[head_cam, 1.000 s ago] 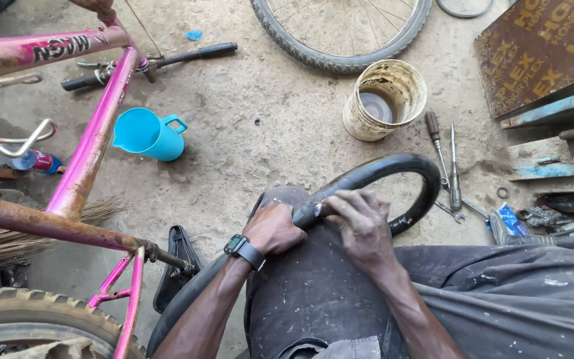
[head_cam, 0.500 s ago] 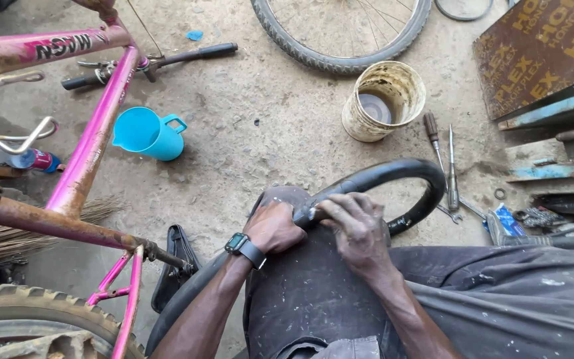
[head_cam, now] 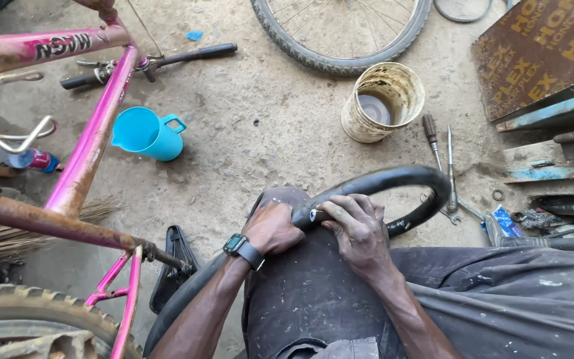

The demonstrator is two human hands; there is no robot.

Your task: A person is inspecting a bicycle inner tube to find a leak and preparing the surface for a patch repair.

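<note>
A black bicycle inner tube [head_cam: 403, 181] lies over my left knee and loops out to the right over the floor. My left hand [head_cam: 272, 229], with a dark watch at the wrist, grips the tube on the knee. My right hand [head_cam: 357, 229] is closed over the tube just to the right of it, fingers curled on top. A small pale spot shows on the tube between the two hands. The tube's other end runs down past my left forearm.
A pink bicycle frame [head_cam: 84, 163] lies at the left with its handlebar [head_cam: 154, 61] and a tyre [head_cam: 24, 322]. On the concrete sit a blue jug [head_cam: 147, 134], a dirty bucket [head_cam: 383, 103], a wheel [head_cam: 340, 36], screwdrivers and spanners [head_cam: 443, 163], and a brown board [head_cam: 539, 53].
My right hand has shifted slightly along the tube and its fingers have curled further over it. The left hand has stayed in place.
</note>
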